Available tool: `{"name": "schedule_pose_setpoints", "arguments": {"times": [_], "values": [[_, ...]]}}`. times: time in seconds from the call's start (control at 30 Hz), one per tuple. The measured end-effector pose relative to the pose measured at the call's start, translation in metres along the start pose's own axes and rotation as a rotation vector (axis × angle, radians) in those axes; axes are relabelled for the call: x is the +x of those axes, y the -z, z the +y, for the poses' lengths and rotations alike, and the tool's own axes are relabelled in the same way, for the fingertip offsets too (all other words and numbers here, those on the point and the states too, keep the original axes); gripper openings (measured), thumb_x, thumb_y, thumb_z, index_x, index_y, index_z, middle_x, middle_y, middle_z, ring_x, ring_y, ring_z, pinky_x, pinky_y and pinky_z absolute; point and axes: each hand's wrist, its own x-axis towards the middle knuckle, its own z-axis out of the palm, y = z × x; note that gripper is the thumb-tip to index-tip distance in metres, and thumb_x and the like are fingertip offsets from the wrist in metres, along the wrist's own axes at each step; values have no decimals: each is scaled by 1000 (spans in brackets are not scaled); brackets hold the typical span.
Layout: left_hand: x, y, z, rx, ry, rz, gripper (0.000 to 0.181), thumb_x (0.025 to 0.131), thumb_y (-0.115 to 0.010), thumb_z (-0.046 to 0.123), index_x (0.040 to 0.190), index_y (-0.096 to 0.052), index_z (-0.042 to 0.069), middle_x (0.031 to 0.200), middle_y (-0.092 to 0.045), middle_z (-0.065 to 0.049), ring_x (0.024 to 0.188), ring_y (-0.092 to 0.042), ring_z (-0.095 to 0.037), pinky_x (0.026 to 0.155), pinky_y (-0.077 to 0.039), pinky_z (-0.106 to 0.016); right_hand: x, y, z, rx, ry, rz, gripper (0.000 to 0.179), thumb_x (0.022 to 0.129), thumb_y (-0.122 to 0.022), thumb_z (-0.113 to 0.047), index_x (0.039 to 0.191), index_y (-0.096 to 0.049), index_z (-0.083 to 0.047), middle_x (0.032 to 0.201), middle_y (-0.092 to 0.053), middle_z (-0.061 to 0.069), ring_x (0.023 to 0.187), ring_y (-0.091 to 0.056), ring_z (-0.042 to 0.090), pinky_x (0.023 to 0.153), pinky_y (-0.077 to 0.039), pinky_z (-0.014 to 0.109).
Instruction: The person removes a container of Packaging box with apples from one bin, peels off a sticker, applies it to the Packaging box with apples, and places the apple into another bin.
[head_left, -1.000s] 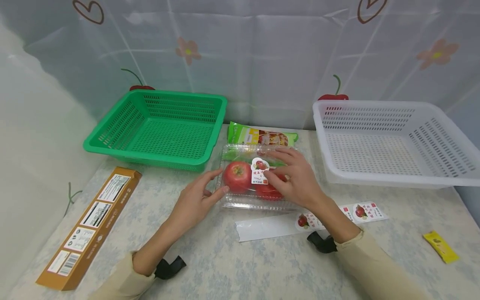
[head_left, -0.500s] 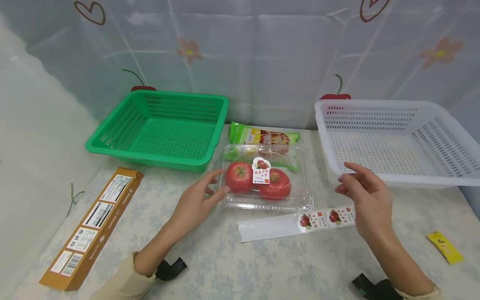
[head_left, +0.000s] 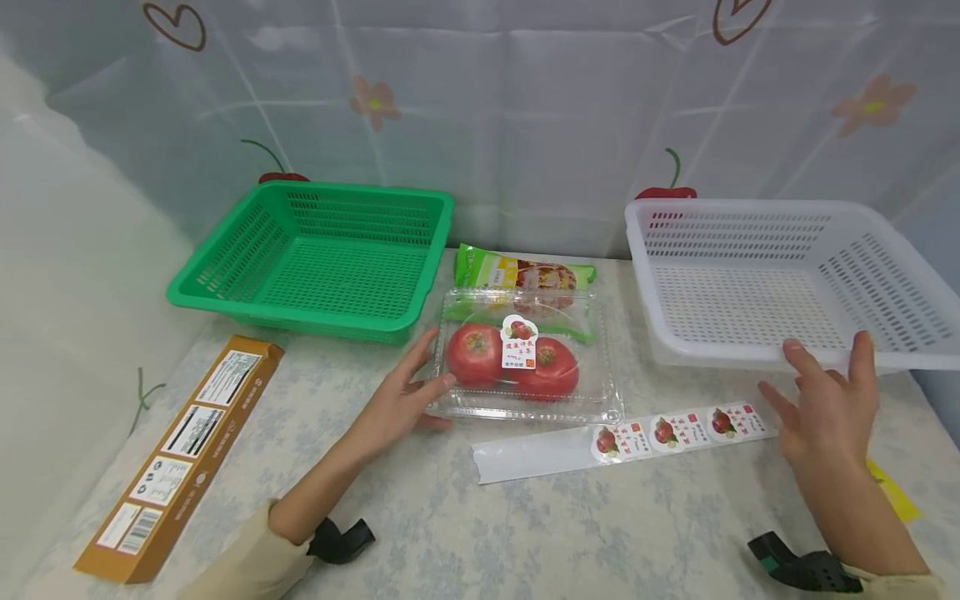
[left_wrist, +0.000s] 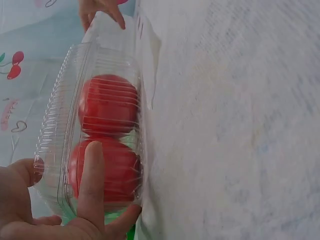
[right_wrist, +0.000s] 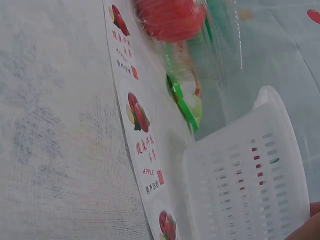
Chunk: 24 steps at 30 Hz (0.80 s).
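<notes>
My left hand (head_left: 392, 410) grips the left end of a clear plastic box (head_left: 603, 392). In the left wrist view its thumb and fingers spread around the end of the box. Two red apples (head_left: 474, 354) show through the lid, and a white sticker (head_left: 519, 343) with an apple picture is stuck on top. My right hand (head_left: 828, 417) reaches to the front rim of a white plastic basket (head_left: 671, 337), fingers extended and apart. Only a bit of that hand shows in the right wrist view, at the rim of the basket (right_wrist: 240, 170).
A strip of apple stickers (head_left: 675, 432) lies in front of the box. Behind it is a green food packet (head_left: 468, 268). A green basket (head_left: 330, 317) stands at left, above a long brown carton (head_left: 180, 458). A yellow sachet (head_left: 892, 490) is partly hidden by my right wrist.
My right hand has left the sticker and moved right to the white basket. My left hand has shifted its fingers on the box, whose left end sits slightly differently.
</notes>
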Motion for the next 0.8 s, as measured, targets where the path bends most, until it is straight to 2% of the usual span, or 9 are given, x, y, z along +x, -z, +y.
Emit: {"name": "schedule_pose_setpoints", "arguments": {"times": [0.03,0.1,0.2,0.27,0.37,0.6,0.73,0.8], "values": [[1,-1,0,-23,5,-2,76,98,-64,25,158,-18,35,161,-13,-18,136,-35,-45,72,-57,-46,2,0,0,24,10,-28,88,91,-70,-9,151,-22,-53,160,-15,-15,148,-6,15,106,-16,54],[2,-2,-1,-66,16,10,76,98,-63,20,158,-18,33,161,-12,-19,139,-30,-43,74,-57,-47,5,0,1,76,17,-61,89,90,-70,-3,151,-26,-50,159,-20,-12,147,-13,17,102,-22,52],[3,-4,-2,-156,35,21,75,98,-59,13,159,-19,30,159,-17,-20,137,-35,-42,80,-55,-48,8,-1,2,127,25,-58,85,90,-69,2,150,-30,-44,155,-27,-10,144,-22,19,96,-31,48],[3,-6,-2,-210,46,26,74,98,-57,9,159,-19,28,159,-20,-20,133,-41,-40,83,-55,-48,8,-3,3,120,40,-37,82,90,-69,2,149,-32,-42,154,-28,-9,143,-24,19,97,-32,46],[3,-8,-1,-262,66,31,72,98,-55,8,159,-20,25,159,-22,-18,127,-48,-38,85,-54,-46,7,-5,4,90,63,-6,80,92,-67,0,149,-29,-41,153,-29,-8,142,-27,19,105,-27,46],[1,-8,4,-311,87,35,72,98,-56,6,159,-20,22,164,-9,-7,141,-32,-28,86,-54,-42,7,-8,6,47,80,38,75,94,-64,-1,149,-29,-39,149,-29,-6,137,-34,19,102,-33,42],[-1,-10,7,-367,86,45,73,97,-55,4,159,-20,20,164,-11,-7,139,-36,-29,84,-55,-40,7,-10,6,48,90,42,72,95,-63,-1,147,-30,-38,148,-30,-5,134,-38,19,109,-27,46],[-2,-11,9,-403,92,50,73,97,-55,2,159,-21,20,164,-11,-5,136,-39,-30,83,-55,-40,7,-10,6,46,95,47,69,95,-62,-1,146,-31,-37,148,-31,-4,133,-40,19,105,-31,44]]}}
